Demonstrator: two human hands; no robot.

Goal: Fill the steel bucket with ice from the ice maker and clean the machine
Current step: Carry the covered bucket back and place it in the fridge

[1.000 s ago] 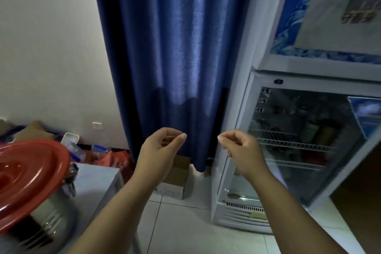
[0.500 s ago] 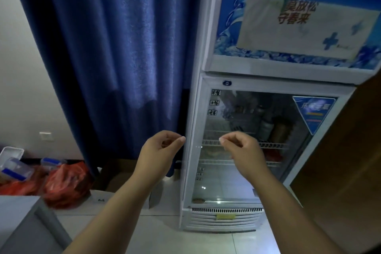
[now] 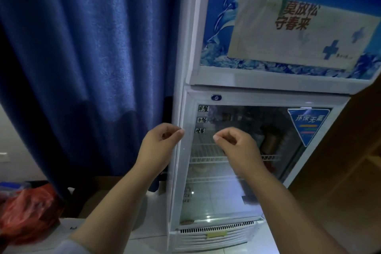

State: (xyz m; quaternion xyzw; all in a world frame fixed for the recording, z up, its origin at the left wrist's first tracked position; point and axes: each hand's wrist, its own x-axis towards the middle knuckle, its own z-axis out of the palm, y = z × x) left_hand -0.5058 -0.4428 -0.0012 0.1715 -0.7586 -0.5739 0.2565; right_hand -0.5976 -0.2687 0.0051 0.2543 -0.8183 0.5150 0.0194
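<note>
We note a dim room with a heavy blue curtain (image 3: 86,57) hanging to the floor on the left. Beside it stands a white glass-door display fridge (image 3: 237,171) on pale floor tiles (image 3: 148,231). A brown wooden panel (image 3: 346,171) adjoins it on the right. A red plastic bag (image 3: 26,212) lies low left.

The closed glass door (image 3: 237,171) blocks your reach ahead. The curtain (image 3: 82,68) hangs left. Floor (image 3: 148,231) below lies open.

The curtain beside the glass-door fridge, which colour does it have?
Dark blue, plain, with no pattern; the curtain shows best in the head view.
</note>
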